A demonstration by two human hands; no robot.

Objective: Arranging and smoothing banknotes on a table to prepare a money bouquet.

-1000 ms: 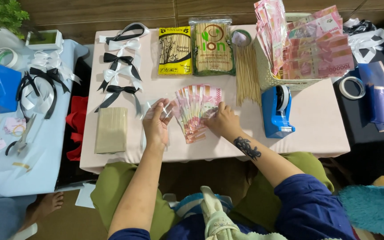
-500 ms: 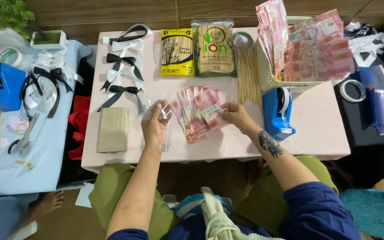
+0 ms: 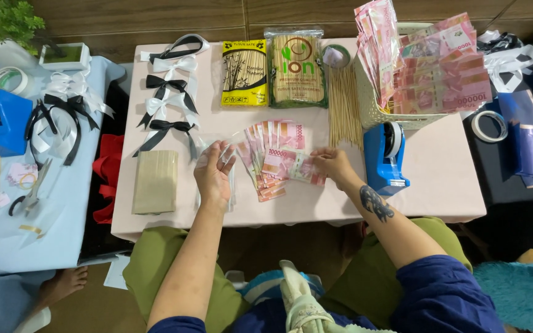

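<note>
A fan of pink banknotes (image 3: 266, 154) lies on the pale pink table (image 3: 439, 191) in front of me. My right hand (image 3: 334, 165) pinches one pink banknote (image 3: 291, 166) by its right end, and the note lies crosswise over the fan. My left hand (image 3: 214, 172) sits just left of the fan, fingers curled on a clear plastic sleeve (image 3: 231, 161) that is hard to make out. Both forearms reach in from the bottom of the view.
Right of my right hand stands a blue tape dispenser (image 3: 385, 154). Behind it a white basket (image 3: 365, 102) holds more pink notes. Two skewer packs (image 3: 245, 73), loose skewers (image 3: 340, 105), ribbon bows (image 3: 168, 105) and a tan paper stack (image 3: 155, 182) share the table. Scissors (image 3: 29, 197) lie on the blue side table.
My right hand has moved right, drawing one banknote out across the fan. My left hand has stayed by the fan's left side.
</note>
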